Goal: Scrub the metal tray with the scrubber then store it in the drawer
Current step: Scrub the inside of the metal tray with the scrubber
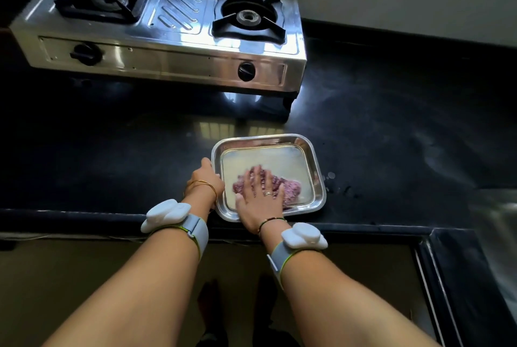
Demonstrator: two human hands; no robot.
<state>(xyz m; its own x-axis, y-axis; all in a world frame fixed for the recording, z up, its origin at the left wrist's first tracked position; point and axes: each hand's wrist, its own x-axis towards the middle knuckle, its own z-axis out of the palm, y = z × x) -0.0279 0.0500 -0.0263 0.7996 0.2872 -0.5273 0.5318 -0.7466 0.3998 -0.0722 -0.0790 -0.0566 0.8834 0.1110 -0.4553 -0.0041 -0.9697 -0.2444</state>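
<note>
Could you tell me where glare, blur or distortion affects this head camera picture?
Head view: glare streaks the gas stove; the black countertop mirrors a window; the right hand on the purple scrubber is motion-blurred; wide-angle distortion bends the frame edges.

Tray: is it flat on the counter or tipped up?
Flat. The tray lies level on the counter, the left hand at its edge, the right hand pressing the scrubber.

The shiny rectangular metal tray (314, 156) lay flat near the counter's front edge; a purple scrubber (291, 188) sat inside it at 6 o'clock.
</note>
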